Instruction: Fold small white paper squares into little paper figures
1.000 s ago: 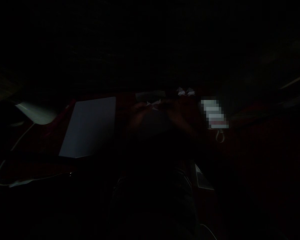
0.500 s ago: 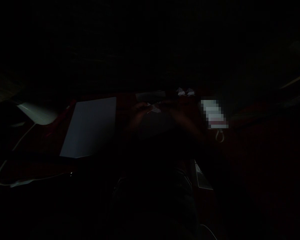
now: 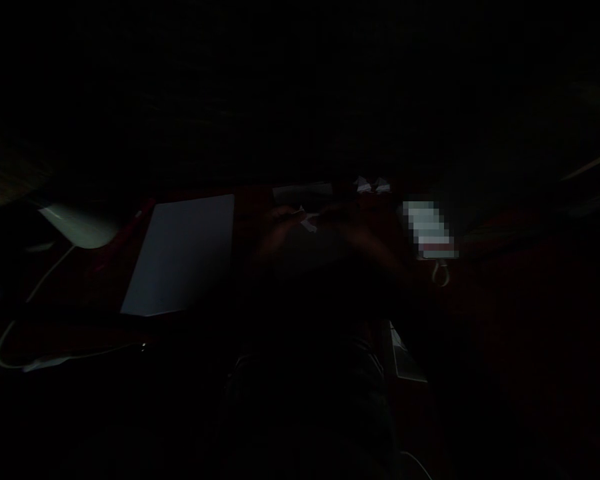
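The head view is very dark. A small folded piece of white paper (image 3: 309,222) is held between my two hands near the middle. My left hand (image 3: 279,223) pinches its left side. My right hand (image 3: 347,230) closes on the right side, its fingertips mostly lost in shadow. Under the hands lies a dim, flat sheet (image 3: 307,257). Just beyond them is a pale strip of paper (image 3: 303,193). Two small folded paper pieces (image 3: 364,185) stand at the far edge, right of the strip.
Left of my hands lies a large white sheet (image 3: 185,253). Farther left is a white lamp-like object (image 3: 80,227) with a cable (image 3: 47,275). A phone-like, pixelated rectangle (image 3: 430,229) with a loop lies to the right. A framed flat object (image 3: 407,357) is near my lap.
The paper between my hands has changed shape: it looked wider and crumpled, and now a narrow point stands up and a flap hangs down. Both hands stay almost in place.
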Demonstrator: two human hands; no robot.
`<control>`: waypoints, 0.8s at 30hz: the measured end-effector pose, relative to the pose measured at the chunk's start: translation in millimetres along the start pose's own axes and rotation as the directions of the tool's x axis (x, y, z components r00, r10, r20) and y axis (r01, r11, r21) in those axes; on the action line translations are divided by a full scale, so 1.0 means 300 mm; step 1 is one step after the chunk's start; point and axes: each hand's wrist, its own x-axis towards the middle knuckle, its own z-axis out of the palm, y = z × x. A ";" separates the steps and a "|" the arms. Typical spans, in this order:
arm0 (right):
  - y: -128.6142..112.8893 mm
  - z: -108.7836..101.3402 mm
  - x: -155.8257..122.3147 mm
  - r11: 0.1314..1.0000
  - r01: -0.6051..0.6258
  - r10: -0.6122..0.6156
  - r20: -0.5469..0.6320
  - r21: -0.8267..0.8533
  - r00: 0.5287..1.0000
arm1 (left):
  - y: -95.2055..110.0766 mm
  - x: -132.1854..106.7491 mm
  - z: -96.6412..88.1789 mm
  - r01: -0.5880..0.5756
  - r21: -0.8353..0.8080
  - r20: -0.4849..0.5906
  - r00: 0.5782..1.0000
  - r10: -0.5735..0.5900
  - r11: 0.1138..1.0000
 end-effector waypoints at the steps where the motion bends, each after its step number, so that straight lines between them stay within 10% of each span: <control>1: -0.001 0.000 0.000 1.000 -0.002 0.002 -0.009 -0.004 1.000 | 0.000 -0.001 -0.001 -0.008 0.007 -0.003 1.000 0.008 1.000; 24: -0.010 0.009 0.002 1.000 0.015 -0.015 0.031 0.004 0.999 | -0.018 0.009 0.004 -0.038 -0.025 0.025 0.999 0.039 0.999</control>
